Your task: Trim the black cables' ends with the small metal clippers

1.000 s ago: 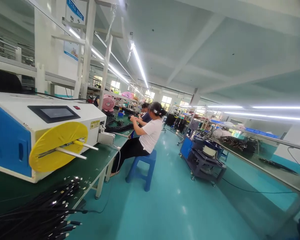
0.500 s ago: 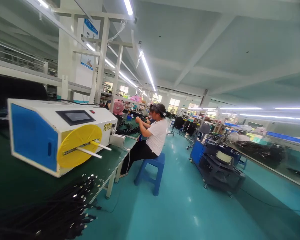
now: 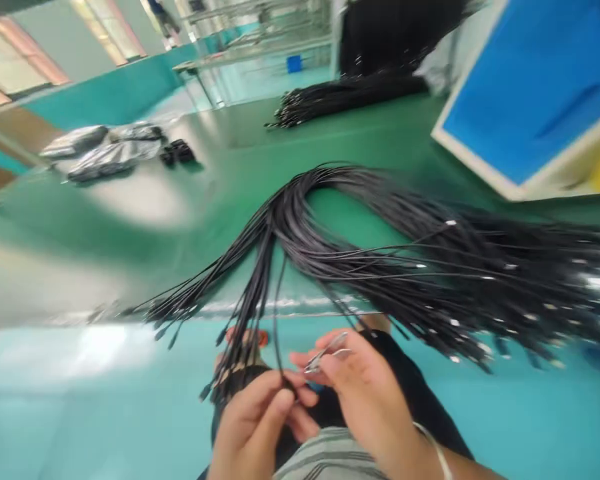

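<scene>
My left hand pinches the end of a black cable between thumb and fingers, low in front of the table edge. That cable runs up to a large bundle of black cables draped in an arc over the green table. Close by on the right, my right hand is closed round a small silver metal tool; it looks like nail clippers, but blur hides its exact kind. Its tip points toward the left hand's fingers. Several cable ends hang over the table edge to the left and right of my hands.
A machine with a blue side panel stands on the table at the right. Farther back lies another black cable bundle. Silvery plastic bags sit at the far left beside a small black item. My knees are under the table edge.
The view has swung left and down from the aisle, machine front and seated co-worker to the tabletop and my lap. Both my hands, unseen before, now show with the cable and tool.
</scene>
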Motion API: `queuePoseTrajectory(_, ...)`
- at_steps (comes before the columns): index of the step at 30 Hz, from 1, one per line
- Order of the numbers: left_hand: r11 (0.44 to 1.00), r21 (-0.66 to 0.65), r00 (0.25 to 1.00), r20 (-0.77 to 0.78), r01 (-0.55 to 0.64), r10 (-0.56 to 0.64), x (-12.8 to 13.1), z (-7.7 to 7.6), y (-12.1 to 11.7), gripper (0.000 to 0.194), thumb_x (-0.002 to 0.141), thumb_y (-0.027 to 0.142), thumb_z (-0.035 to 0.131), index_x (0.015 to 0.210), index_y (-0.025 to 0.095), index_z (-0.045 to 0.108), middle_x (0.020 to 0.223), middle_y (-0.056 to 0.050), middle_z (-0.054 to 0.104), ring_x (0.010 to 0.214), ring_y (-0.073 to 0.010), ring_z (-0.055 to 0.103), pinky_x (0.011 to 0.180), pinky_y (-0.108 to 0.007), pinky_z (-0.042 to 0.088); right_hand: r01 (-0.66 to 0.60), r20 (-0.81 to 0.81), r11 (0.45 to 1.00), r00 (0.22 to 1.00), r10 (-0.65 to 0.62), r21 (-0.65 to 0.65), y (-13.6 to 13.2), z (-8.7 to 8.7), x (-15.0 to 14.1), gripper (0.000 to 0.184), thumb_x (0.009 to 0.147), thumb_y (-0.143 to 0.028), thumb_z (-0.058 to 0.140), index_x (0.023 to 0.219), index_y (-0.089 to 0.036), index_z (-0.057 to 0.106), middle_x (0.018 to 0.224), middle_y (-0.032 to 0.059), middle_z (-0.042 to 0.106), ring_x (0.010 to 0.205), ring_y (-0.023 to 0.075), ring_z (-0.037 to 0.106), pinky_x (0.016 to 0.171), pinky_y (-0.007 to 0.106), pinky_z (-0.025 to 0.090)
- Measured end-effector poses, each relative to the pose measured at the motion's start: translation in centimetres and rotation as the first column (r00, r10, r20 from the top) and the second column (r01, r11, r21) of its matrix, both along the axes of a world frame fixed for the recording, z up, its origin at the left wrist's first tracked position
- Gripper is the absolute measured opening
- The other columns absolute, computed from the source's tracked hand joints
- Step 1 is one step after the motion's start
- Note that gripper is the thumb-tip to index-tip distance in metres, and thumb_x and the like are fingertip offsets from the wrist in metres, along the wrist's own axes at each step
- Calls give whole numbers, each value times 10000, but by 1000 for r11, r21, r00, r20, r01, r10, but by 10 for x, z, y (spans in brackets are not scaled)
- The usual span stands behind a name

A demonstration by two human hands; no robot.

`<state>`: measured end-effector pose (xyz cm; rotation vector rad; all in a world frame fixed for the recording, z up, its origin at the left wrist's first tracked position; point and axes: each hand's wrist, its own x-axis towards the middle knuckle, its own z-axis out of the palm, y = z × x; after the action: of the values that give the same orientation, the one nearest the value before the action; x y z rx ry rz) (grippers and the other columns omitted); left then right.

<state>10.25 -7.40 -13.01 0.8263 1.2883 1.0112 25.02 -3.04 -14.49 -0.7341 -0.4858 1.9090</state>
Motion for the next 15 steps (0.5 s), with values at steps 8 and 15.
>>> queuePoseTrajectory(8,994,62,996,18,87,-88,1,0,-7,219,938,308,553,910,162,713,817,-65,735,645,-145,705,628,-233,575,-107,99,993,990,103,39,-11,2,4,84,880,-319,685,949,-273,672,881,14,759,878,175,714,715,265,589)
queuePoseTrajectory(15,979,131,987,-47,157,-152,-2,-1,-8,217,958,257,516,1004,188,716,846,-71,752,698,-151,710,665,-238,578,-127,171,991,978,117,48,-10,14,2,67,876,-309,687,933,-276,697,867,15,748,656,114,652,593,229,582)
